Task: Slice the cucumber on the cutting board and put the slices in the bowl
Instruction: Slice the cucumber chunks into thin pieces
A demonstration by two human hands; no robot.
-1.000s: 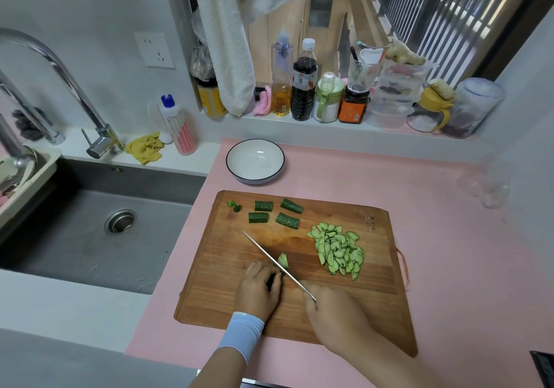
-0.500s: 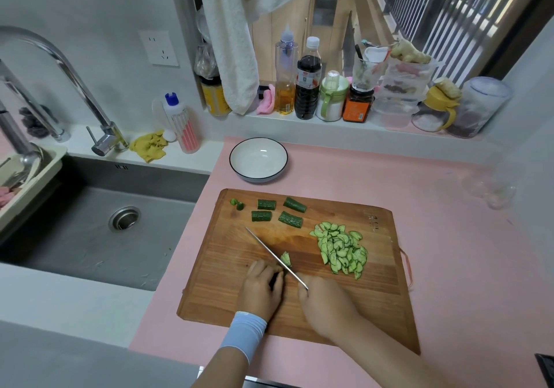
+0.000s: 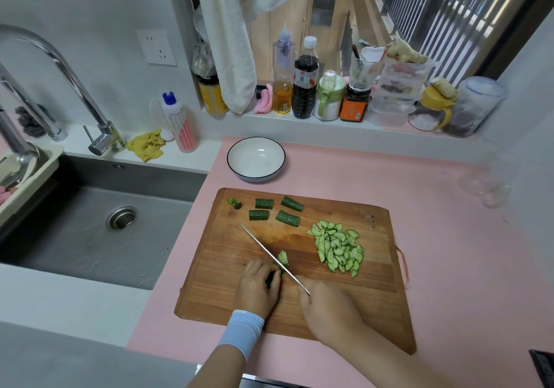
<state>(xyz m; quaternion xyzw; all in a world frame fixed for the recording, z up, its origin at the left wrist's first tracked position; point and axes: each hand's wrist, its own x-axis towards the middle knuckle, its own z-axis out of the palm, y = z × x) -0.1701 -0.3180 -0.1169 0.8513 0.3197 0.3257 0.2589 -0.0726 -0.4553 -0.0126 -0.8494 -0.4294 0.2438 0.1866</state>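
Your left hand [image 3: 259,288] curls over the cucumber piece [image 3: 283,258] near the front middle of the cutting board [image 3: 227,267]. It hides all but the pale cut end, so the piece's long axis can't be read. Your right hand [image 3: 326,312] grips the knife [image 3: 269,252], handle buried in the fist. The blade runs from 5 o'clock to its tip at 11, against that cut end. The slices [image 3: 338,249] are heaped at 3 o'clock, the bowl [image 3: 255,160] sits beyond the board at 12

Pink counter [image 3: 449,222], brown board [image 3: 227,282], green cucumber slices [image 3: 338,249] (paler inside), white bowl [image 3: 255,160], dark rim
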